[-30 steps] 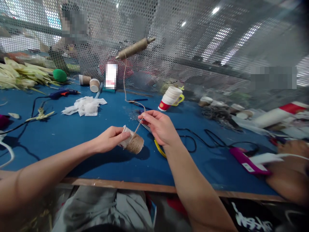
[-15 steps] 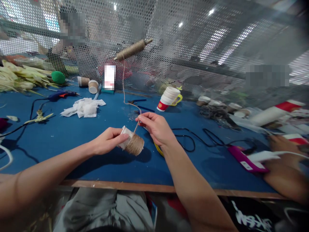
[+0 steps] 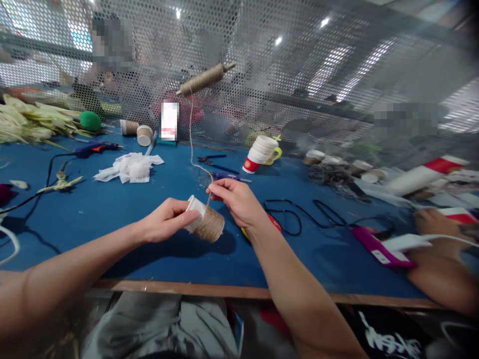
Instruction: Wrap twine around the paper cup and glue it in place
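Note:
My left hand [image 3: 168,218] grips a white paper cup [image 3: 196,211] by its rim end, thumb on the outside. The cup lies tilted, base to the right, above the table. Brown twine [image 3: 210,225] is wound around its lower part. Just above the cup, my right hand [image 3: 236,198] pinches the free strand of twine [image 3: 192,144] between thumb and fingers. That strand runs up to a twine spool [image 3: 204,79] at the mesh panel. Behind my right hand lie pliers [image 3: 213,162] and a blue-handled tool [image 3: 228,176]. A red and yellow thing is partly hidden under my right wrist.
Stacked paper cups [image 3: 258,153] stand behind on the blue table [image 3: 149,264]. Leftward are crumpled white material [image 3: 130,167], a glue gun [image 3: 98,147] and two wrapped cups [image 3: 144,135]. A purple power strip [image 3: 381,247] with black cable lies at right, beside another person's arm [image 3: 441,269].
My right hand has moved slightly left and down with the twine, closer to the cup. More of the blue-handled tool now shows behind it. The left hand has hardly moved.

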Motion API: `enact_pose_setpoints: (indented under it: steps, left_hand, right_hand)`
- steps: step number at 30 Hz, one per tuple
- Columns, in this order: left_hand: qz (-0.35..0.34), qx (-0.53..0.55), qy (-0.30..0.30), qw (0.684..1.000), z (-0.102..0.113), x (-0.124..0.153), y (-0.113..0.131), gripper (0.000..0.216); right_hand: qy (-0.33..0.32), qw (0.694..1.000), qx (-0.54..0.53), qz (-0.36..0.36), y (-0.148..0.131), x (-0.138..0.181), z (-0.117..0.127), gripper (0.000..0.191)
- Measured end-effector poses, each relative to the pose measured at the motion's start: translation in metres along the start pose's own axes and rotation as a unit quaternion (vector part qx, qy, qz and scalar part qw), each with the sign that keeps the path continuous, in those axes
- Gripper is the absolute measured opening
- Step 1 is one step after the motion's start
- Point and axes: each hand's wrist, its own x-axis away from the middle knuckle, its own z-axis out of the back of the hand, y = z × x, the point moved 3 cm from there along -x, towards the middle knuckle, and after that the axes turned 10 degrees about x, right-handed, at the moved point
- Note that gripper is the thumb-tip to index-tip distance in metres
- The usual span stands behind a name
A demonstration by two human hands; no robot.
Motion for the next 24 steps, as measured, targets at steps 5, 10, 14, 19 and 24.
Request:
enact_pose_setpoints:
  steps: [5,10,14,19,24]
  left_hand:
    - [-0.022,-0.015,-0.005,1.000,-0.001,0.000,0.005,0.035]
    - [-0.046,-0.014,-0.012,0.999,-0.001,0.001,0.007,0.030]
    - [-0.054,-0.019,-0.015,0.998,-0.001,0.002,0.008,0.029]
    - [-0.065,-0.055,-0.008,0.996,0.000,0.003,0.009,0.031]
    - [-0.079,-0.057,-0.004,0.995,0.000,0.002,0.010,0.031]
  right_hand:
    - [-0.010,1.000,0.012,-0.005,0.001,0.001,-0.002,0.015]
    - [-0.025,1.000,0.016,-0.008,0.003,0.001,-0.004,0.016]
    - [-0.046,0.998,0.024,-0.020,0.004,0.002,-0.007,0.016]
    - [-0.068,0.997,0.014,-0.034,0.004,0.004,-0.012,0.017]
    - [-0.085,0.995,-0.004,-0.053,0.005,0.005,-0.015,0.017]
